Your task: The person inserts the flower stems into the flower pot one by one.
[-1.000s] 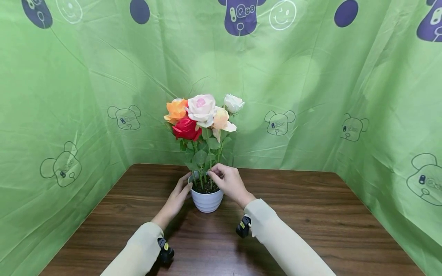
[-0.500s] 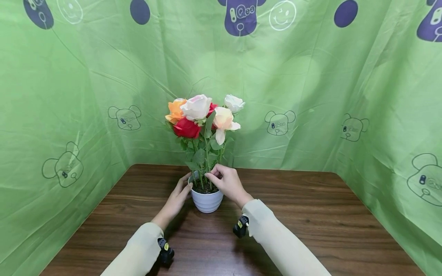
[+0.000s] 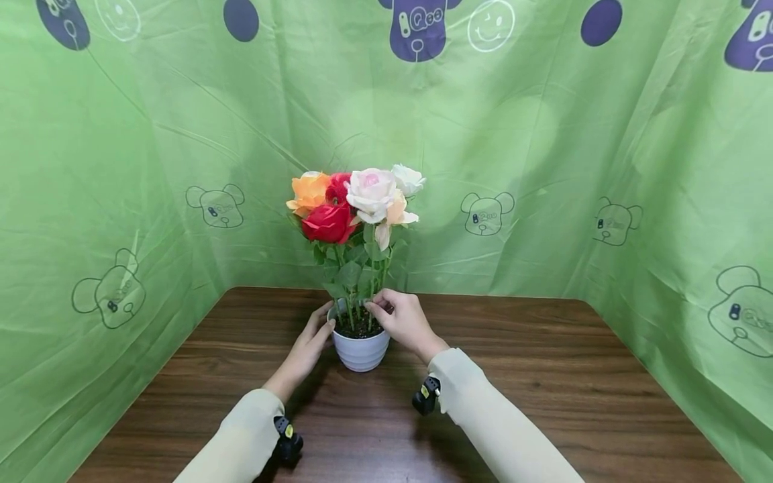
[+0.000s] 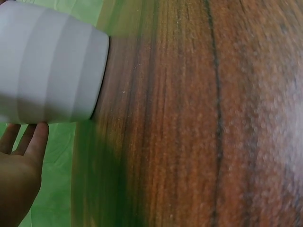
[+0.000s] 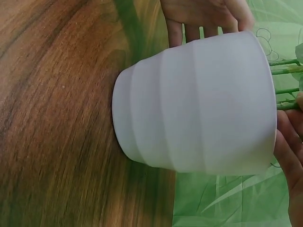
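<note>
A ribbed white flower pot (image 3: 361, 353) with dark soil stands on the table. Roses in red (image 3: 329, 223), orange (image 3: 309, 193), peach (image 3: 396, 209) and white (image 3: 408, 180) rise from it. My right hand (image 3: 406, 322) pinches a green stem low, just above the pot's rim; this stem leads up to a pale pink rose (image 3: 371, 194). My left hand (image 3: 309, 345) rests against the pot's left side, thumb by the rim, fairly straight fingers (image 4: 37, 142) touching the wall. In the right wrist view, stems (image 5: 286, 90) pass between the pot and the right fingers.
The wooden table (image 3: 531, 376) reaches back to green cloth (image 3: 513, 141) printed with bear figures, which hangs behind and at both sides. Each sleeve cuff carries a small black camera, one on the left wrist (image 3: 288, 439), one on the right (image 3: 426, 396).
The pale pink rose first tilts left and turns away, then swings right to face forward, partly covering the peach rose. My right hand shifts slightly with its stem. The left hand stays at the pot.
</note>
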A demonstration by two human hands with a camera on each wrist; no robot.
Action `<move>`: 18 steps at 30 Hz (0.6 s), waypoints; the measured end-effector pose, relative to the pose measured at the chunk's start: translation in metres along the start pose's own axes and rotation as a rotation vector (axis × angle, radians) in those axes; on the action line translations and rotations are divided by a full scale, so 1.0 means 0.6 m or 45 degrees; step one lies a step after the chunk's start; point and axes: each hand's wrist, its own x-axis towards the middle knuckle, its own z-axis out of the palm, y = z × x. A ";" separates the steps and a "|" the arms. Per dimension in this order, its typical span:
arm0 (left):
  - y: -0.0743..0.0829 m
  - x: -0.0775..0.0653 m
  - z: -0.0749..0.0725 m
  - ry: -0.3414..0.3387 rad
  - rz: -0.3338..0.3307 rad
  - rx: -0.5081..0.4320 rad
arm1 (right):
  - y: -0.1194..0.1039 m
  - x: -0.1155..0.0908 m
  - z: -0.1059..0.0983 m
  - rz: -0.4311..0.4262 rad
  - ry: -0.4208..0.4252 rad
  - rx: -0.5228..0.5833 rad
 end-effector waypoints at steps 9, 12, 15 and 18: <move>0.001 0.000 0.000 -0.002 0.001 0.000 | 0.000 -0.001 0.001 -0.008 0.009 0.015; 0.000 0.000 0.000 0.007 -0.003 -0.001 | 0.000 0.000 0.003 0.000 0.000 0.022; -0.001 0.001 0.001 0.017 0.002 -0.001 | 0.000 0.000 0.005 0.021 -0.016 0.021; -0.003 0.002 0.001 0.017 0.011 -0.007 | -0.001 0.000 0.007 0.038 -0.023 0.009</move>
